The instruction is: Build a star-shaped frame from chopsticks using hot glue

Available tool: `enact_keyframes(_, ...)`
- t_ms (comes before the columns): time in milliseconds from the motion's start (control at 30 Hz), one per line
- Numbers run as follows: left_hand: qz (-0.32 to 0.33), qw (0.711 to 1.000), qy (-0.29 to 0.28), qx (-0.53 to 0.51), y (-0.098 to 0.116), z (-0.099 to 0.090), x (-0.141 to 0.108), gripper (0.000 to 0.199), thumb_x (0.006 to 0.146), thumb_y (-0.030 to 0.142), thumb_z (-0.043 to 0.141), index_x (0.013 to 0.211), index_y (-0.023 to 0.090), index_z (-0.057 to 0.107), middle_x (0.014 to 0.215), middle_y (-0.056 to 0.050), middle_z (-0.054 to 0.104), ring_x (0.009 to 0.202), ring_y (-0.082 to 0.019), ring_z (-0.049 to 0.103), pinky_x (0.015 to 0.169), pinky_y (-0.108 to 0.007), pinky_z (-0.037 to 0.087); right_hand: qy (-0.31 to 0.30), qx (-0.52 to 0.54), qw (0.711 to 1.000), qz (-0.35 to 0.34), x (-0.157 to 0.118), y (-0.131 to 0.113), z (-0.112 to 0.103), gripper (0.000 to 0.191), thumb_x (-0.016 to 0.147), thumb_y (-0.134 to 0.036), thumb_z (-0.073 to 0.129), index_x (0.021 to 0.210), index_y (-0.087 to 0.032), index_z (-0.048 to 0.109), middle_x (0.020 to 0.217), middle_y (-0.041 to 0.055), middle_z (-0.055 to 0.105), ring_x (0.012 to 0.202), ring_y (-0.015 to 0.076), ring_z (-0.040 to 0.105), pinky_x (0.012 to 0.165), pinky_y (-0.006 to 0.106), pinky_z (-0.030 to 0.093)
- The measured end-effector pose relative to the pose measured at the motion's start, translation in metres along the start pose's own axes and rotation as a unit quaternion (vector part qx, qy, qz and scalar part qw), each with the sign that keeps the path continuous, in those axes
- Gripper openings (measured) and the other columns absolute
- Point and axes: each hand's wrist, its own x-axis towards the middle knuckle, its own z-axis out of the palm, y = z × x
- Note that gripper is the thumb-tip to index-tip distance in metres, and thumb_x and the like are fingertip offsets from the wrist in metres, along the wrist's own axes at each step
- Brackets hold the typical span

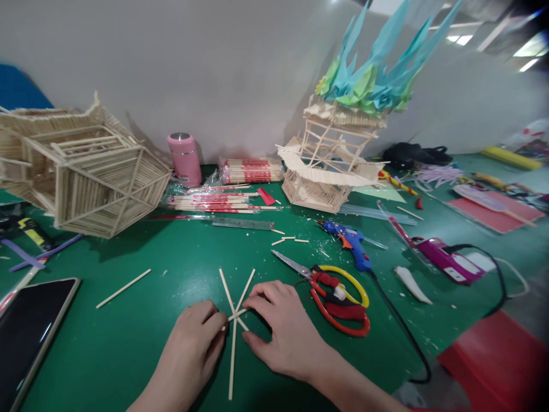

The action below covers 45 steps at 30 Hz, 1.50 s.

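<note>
Several thin wooden sticks point(233, 355) lie on the green table, crossing at one point like a star. My left hand point(195, 337) has its thumb and fingers closed at the left end of one short stick. From the right, my right hand point(285, 332) grips the star: its fingertips rest on one stick's end and its thumb on the end of another. Whether the sticks are joined where they cross cannot be seen. A single loose stick point(123, 288) lies to the left. Scissors point(338, 292) with red and yellow handles lie right of my right hand.
A blue glue gun point(349, 243) and its black cable lie beyond the scissors. Stick-built models stand at left point(111, 183) and right point(330, 166). Packs of sticks point(214, 201), a pink flask point(185, 160) and a dark-screened tablet point(32, 337) are around.
</note>
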Motion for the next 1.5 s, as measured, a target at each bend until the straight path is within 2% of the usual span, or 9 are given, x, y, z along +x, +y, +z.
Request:
enact_keyframes(500, 0.001, 1.0, -0.006, -0.006, 0.0, 0.0, 0.0, 0.03, 0.084, 0.013, 0.028, 0.078, 0.015, 0.057, 0.071, -0.005, 0.049, 0.066, -0.019, 0.046, 0.056, -0.031, 0.038, 0.004, 0.003, 1.0, 0.004, -0.001, -0.001, 0.001, 0.028, 0.069, -0.025, 0.062, 0.096, -0.023, 0.056, 0.099, 0.0025, 0.052, 0.094, 0.0207, 0.044, 0.081, 0.036, 0.031)
enact_keyframes(700, -0.005, 1.0, 0.001, -0.017, 0.0, -0.002, 0.0, 0.025, 0.083, 0.014, 0.031, 0.078, 0.016, 0.056, 0.072, -0.005, 0.05, 0.065, -0.018, 0.048, 0.057, -0.031, 0.04, 0.03, 0.018, 0.999, 0.023, -0.008, 0.003, -0.005, 0.047, 0.063, -0.03, 0.067, 0.107, -0.024, 0.052, 0.109, 0.0046, 0.049, 0.101, 0.0235, 0.042, 0.086, 0.038, 0.032)
enact_keyframes(800, -0.008, 0.999, 0.017, -0.037, 0.002, -0.004, 0.0, 0.023, 0.084, 0.016, 0.033, 0.083, 0.016, 0.056, 0.073, -0.005, 0.05, 0.066, -0.018, 0.05, 0.058, -0.031, 0.042, 0.06, 0.013, 0.997, 0.047, -0.015, 0.006, -0.01, 0.036, 0.065, -0.024, 0.064, 0.099, -0.021, 0.053, 0.102, 0.0057, 0.051, 0.096, 0.0228, 0.045, 0.081, 0.036, 0.035)
enact_keyframes(933, -0.005, 0.997, 0.045, -0.055, 0.003, -0.003, 0.0, 0.021, 0.084, 0.018, 0.035, 0.088, 0.017, 0.056, 0.077, -0.006, 0.05, 0.069, -0.017, 0.051, 0.06, -0.031, 0.044, 0.039, 0.006, 0.997, 0.061, -0.023, 0.006, -0.009, 0.01, 0.068, -0.023, 0.06, 0.075, -0.019, 0.054, 0.078, 0.0028, 0.053, 0.076, 0.0193, 0.048, 0.066, 0.032, 0.036)
enact_keyframes(1067, 0.007, 0.996, 0.053, -0.071, 0.006, 0.0, 0.003, 0.019, 0.084, 0.018, 0.038, 0.088, 0.018, 0.056, 0.078, -0.005, 0.05, 0.07, -0.017, 0.051, 0.062, -0.032, 0.045, 0.01, -0.001, 0.999, 0.054, -0.026, 0.002, 0.001, 0.012, 0.068, -0.028, 0.062, 0.073, -0.019, 0.055, 0.077, 0.0022, 0.055, 0.074, 0.019, 0.047, 0.065, 0.032, 0.033)
enact_keyframes(1300, -0.014, 0.996, 0.09, -0.023, 0.013, 0.005, 0.007, 0.01, 0.078, 0.026, 0.052, 0.084, 0.019, 0.056, 0.076, -0.005, 0.054, 0.071, -0.02, 0.052, 0.061, -0.035, 0.045, 0.022, -0.036, 0.998, 0.051, -0.023, 0.0, 0.011, 0.003, 0.072, -0.022, 0.054, 0.07, -0.019, 0.055, 0.074, 0.002, 0.055, 0.072, 0.0179, 0.046, 0.062, 0.031, 0.029)
enact_keyframes(1500, -0.011, 0.996, 0.091, 0.003, 0.014, 0.009, 0.008, 0.019, 0.077, 0.026, 0.052, 0.095, 0.018, 0.054, 0.084, -0.007, 0.057, 0.073, -0.021, 0.055, 0.062, -0.035, 0.046, 0.024, -0.035, 0.998, 0.049, -0.018, 0.0, 0.014, 0.005, 0.074, -0.023, 0.053, 0.07, -0.02, 0.055, 0.073, 0.001, 0.054, 0.07, 0.0165, 0.046, 0.06, 0.029, 0.027)
